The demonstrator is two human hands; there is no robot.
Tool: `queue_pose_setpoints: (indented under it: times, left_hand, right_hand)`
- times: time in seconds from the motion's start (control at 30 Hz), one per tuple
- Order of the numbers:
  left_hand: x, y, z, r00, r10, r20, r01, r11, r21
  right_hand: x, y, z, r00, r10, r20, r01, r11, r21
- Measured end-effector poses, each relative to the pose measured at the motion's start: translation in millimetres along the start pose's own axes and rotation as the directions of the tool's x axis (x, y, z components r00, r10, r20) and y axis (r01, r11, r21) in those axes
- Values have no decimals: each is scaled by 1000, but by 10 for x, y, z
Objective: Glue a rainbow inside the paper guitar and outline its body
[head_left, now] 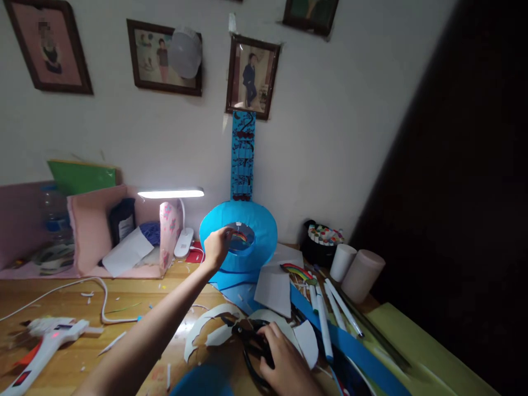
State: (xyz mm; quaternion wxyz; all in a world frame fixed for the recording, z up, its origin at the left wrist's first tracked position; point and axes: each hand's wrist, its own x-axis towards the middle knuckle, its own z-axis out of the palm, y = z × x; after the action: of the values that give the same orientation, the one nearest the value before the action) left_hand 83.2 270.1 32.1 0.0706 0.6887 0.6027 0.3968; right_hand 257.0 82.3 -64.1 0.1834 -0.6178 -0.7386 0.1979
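Note:
A blue guitar-shaped craft piece (264, 228) with a patterned neck stands upright against the wall. My left hand (217, 247) reaches to the round opening in its body, with thumb and finger pinched together. A small rainbow-striped cut-out (241, 236) shows at those fingertips; its contact with the opening is unclear. Low in the view, my right hand (278, 352) is curled over the handles of black scissors (243, 333), whose blades point away to the left. Cut white paper pieces (220, 334) lie around and under the scissors.
A white glue gun (55, 338) and cable lie at left. Behind them stand a pink box (97, 231) and a lit desk lamp (171, 193). Markers (324, 324), another rainbow cut-out (297, 270), white cylinders (363, 275) and a black marker holder (319, 245) occupy the right.

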Motion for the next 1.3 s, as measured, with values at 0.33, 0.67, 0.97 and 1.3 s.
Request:
queue_pose_setpoints:
  times: [0.33, 0.67, 0.97, 1.3]
  left_hand:
    - [-167, -47, -83, 996, 13, -88, -28, 985, -168]
    - [-656, -495, -83, 969, -120, -215, 75, 975, -207]
    - [-861, -1113, -132, 752, -585, -305, 552, 811, -195]
    - [-965, -809, -305, 925, -296, -237, 307, 952, 7]
  right_hand:
    - [-17, 25, 10, 999, -29, -25, 30, 999, 44]
    - [-57, -42, -67, 999, -38, -8, 39, 995, 91]
    - [-59, -31, -83, 999, -30, -27, 33, 992, 121]
    - [-15, 56, -38, 993, -1, -115, 14, 993, 117]
